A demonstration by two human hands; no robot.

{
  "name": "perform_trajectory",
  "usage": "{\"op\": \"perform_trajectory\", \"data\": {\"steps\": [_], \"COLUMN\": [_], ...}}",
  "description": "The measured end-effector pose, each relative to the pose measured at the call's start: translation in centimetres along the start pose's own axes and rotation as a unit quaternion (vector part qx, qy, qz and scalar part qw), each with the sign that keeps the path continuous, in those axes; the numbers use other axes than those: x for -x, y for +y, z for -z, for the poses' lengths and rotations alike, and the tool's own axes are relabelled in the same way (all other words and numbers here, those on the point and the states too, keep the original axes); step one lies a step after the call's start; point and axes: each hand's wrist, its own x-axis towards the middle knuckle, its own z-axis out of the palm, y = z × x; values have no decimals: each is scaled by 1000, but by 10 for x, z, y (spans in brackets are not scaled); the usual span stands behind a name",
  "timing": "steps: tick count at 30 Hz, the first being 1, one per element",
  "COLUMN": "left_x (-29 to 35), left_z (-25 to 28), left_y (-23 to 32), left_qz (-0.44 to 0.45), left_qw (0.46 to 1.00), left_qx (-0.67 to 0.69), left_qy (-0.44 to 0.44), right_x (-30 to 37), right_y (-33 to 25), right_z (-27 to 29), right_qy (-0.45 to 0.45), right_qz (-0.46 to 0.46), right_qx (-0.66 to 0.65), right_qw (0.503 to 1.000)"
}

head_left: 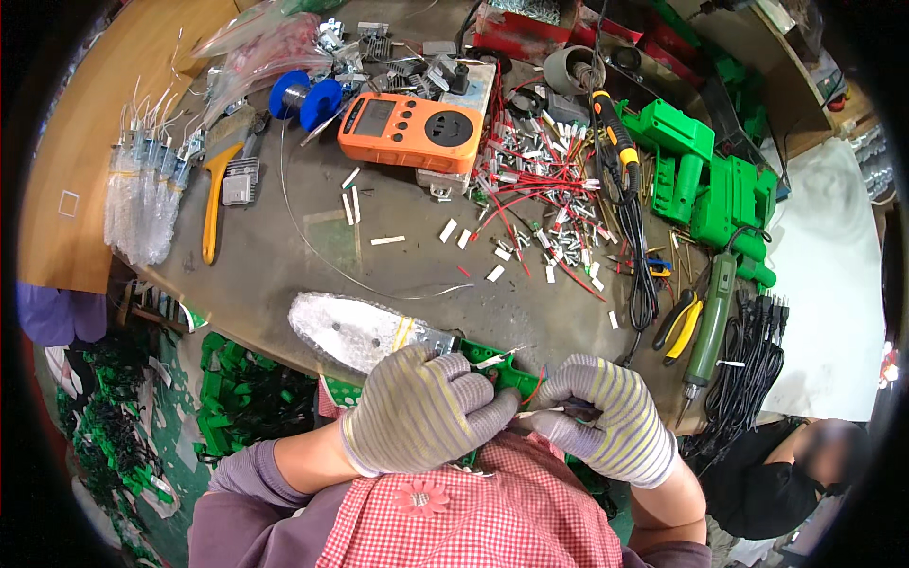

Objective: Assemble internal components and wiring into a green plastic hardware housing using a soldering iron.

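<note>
A green plastic part (507, 371) sits at the near edge of the workbench (275, 275), just in front of the person's chest. The left hand (417, 412), in a striped glove, is closed around it. The right hand (606, 417) pinches a thin wire (540, 386) against it. Just beside lies a metal plate (355, 329), and farther back an orange meter (409, 131) and loose red wires (540, 189)

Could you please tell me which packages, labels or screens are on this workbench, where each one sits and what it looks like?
Orange meter: middle of the bench at the back, flat rectangular box with a small grey screen, dark buttons and a round black socket.
Clear plastic bags: far left edge, a row of slim packets holding small metal parts.
Loose clear bag: back left, crumpled, with reddish contents.
Bubble-wrapped piece: front edge, above the left hand, long and silvery.
</note>
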Motion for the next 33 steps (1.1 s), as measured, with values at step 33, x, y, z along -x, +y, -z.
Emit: {"op": "perform_trajectory", "data": {"steps": [33], "left_x": [-1], "left_z": [-3], "left_y": [-9], "left_qz": [58], "left_qw": [992], "left_qx": [113], "left_qy": [28], "right_x": [-4], "right_y": [31], "right_z": [-13], "right_qy": [147], "right_qz": [130], "right_qx": [110], "right_qw": [974]}}
